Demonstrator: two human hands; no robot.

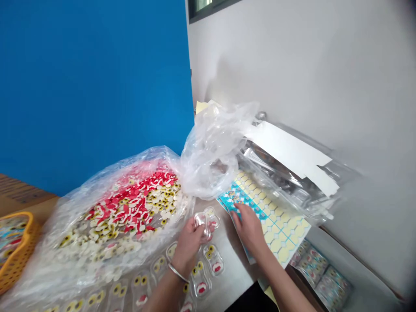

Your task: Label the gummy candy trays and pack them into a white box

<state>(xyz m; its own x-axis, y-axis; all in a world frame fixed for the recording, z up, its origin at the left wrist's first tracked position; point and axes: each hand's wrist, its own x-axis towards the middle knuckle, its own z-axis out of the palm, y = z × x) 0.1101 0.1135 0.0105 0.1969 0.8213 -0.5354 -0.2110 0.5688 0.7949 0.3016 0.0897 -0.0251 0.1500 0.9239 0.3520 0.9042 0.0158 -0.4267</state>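
- Hands: 2. The left hand point(188, 245), with 1 silver bangle point(178, 273) at the wrist, holds 1 clear plastic blister shell point(202, 221) above the table; its fingers are together, clamped on the shell.
- The right hand point(248, 229) rests on 1 blue-and-yellow sticker sheet point(279, 229); its fingers are slightly apart, unclamped.
- At least 8 filled clear blister shells point(209, 260) lie on the grey table point(235, 277), just beside 1 large clear plastic bag point(107, 255) of red-and-yellow pieces.
- 1 orange plastic basket point(19, 255) stands at far left.
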